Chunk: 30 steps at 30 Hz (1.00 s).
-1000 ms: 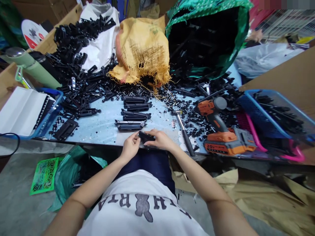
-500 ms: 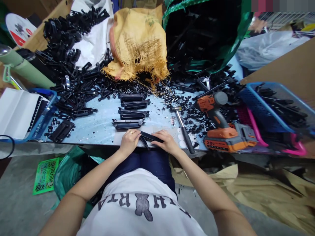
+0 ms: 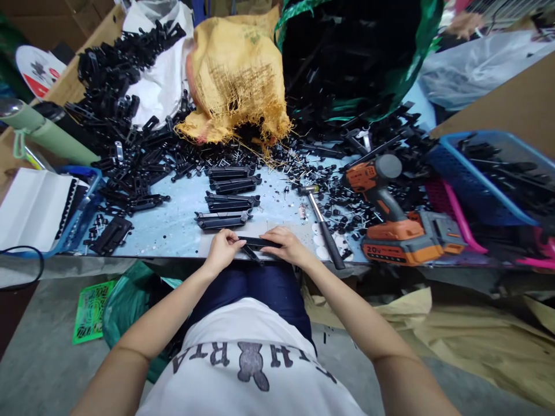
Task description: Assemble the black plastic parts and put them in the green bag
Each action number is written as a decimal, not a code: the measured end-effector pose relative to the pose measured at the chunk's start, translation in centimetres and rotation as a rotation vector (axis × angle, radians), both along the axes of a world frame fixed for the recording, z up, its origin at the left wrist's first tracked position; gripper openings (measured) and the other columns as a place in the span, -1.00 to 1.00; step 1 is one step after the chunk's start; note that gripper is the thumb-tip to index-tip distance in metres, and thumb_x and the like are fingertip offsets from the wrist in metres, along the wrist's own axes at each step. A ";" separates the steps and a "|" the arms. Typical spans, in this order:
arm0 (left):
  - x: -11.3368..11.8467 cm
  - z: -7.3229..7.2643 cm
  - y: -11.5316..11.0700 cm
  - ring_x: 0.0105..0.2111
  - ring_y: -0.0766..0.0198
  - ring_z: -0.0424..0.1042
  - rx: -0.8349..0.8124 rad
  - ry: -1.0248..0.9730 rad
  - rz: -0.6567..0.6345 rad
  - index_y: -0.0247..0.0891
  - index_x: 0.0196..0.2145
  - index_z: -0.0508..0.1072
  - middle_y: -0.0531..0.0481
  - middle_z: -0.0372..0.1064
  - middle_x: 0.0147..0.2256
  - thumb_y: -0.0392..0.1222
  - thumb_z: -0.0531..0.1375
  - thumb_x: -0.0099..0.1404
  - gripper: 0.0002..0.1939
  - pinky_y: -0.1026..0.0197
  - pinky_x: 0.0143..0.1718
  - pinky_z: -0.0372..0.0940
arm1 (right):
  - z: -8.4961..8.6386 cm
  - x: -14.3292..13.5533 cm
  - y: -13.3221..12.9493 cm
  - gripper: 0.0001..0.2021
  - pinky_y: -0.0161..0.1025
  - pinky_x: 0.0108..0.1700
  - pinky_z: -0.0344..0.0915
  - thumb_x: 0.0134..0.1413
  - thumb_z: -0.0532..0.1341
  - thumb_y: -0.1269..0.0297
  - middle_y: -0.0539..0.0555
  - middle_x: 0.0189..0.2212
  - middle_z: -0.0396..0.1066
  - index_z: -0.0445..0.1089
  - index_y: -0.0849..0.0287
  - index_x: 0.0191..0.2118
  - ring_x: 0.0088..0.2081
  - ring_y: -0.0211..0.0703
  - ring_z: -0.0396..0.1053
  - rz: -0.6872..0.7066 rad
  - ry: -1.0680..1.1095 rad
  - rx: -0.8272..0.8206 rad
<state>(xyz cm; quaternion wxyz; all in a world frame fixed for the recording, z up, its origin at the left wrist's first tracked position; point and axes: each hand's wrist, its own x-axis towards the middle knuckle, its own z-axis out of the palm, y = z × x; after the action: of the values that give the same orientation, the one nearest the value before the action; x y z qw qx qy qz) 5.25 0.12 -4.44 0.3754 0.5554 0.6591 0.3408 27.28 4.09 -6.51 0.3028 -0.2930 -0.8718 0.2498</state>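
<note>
in the head view, the left hand (image 3: 224,249) pinches one end of a black bar (image 3: 255,242) between thumb and fingers, and the right hand (image 3: 287,245) grips the other end, at the front edge of the table (image 3: 173,234). another black piece (image 3: 252,254) slants just beside the bar. beyond lies a column of black parts (image 3: 225,219); rightward, a hammer (image 3: 327,234) sits near an orange drill (image 3: 396,231).

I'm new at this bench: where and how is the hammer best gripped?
Probably by its dark handle, the right hand coming from the near edge of the table: the hammer lies with its handle end nearest that edge and its head pointing away.
</note>
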 end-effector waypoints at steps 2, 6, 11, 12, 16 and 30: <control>0.1 0.5 -0.4 -0.48 0.34 0.27 0.113 0.074 -0.029 -0.29 -0.52 0.34 0.05 0.25 -0.48 -0.24 0.24 0.10 -0.86 0.27 -0.39 0.23 | 0.0 -0.1 -0.1 -0.66 -0.18 -0.19 0.26 0.07 0.19 0.08 0.13 -0.28 0.44 0.41 0.18 -0.11 -0.25 -0.14 0.35 -0.004 0.015 -0.026; 0.7 1.4 -1.4 -0.24 0.23 0.31 0.377 0.276 -0.122 -0.26 -0.44 0.34 -0.05 0.34 -0.29 -0.24 0.09 0.27 -0.87 0.17 -0.18 0.22 | -0.1 -0.2 -0.5 -0.67 -0.17 -0.17 0.25 0.10 0.17 0.09 0.13 -0.29 0.44 0.40 0.19 -0.10 -0.25 -0.14 0.33 -0.035 -0.004 -0.046; 1.0 0.2 -1.5 -0.37 0.23 0.33 0.332 0.338 -0.025 -0.25 -0.43 0.28 -0.03 0.32 -0.40 -0.25 0.04 0.29 -0.86 0.20 -0.30 0.24 | -0.3 -0.3 -0.6 -0.65 -0.17 -0.20 0.24 0.10 0.16 0.06 0.12 -0.36 0.44 0.41 0.21 -0.11 -0.30 -0.14 0.33 -0.073 -0.024 -0.035; 1.0 -0.1 -1.4 -0.38 0.24 0.33 0.318 0.320 -0.004 -0.24 -0.44 0.27 -0.03 0.30 -0.42 -0.24 0.04 0.29 -0.86 0.20 -0.32 0.24 | -0.3 -0.3 -0.6 -0.65 -0.17 -0.20 0.23 0.10 0.16 0.06 0.12 -0.37 0.44 0.41 0.21 -0.11 -0.30 -0.15 0.33 -0.074 -0.021 -0.036; 1.1 -0.5 -1.3 -0.36 0.24 0.35 0.293 0.234 0.042 -0.25 -0.47 0.27 -0.01 0.29 -0.44 -0.22 0.08 0.26 -0.85 0.21 -0.31 0.26 | -0.5 -0.4 -0.7 -0.64 -0.17 -0.18 0.23 0.10 0.16 0.05 0.13 -0.34 0.45 0.41 0.21 -0.11 -0.28 -0.14 0.34 -0.079 -0.018 -0.054; 1.3 0.9 -0.8 -0.04 0.06 0.28 0.404 0.469 -0.335 -0.15 -0.04 0.33 -0.13 0.34 -0.09 -0.14 0.18 0.22 -0.66 0.01 -0.09 0.21 | 5.3 3.3 15.5 -0.64 -0.07 0.04 0.15 0.20 0.04 0.22 0.26 -0.03 0.33 0.31 0.28 0.03 0.02 0.01 0.22 -0.820 -0.254 -0.030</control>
<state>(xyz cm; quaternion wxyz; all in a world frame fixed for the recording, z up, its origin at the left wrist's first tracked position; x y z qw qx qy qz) 6.60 -0.69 -3.54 0.1468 0.7823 0.5462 0.2611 30.58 19.56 -1.24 0.2628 -0.6480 -0.7100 0.0831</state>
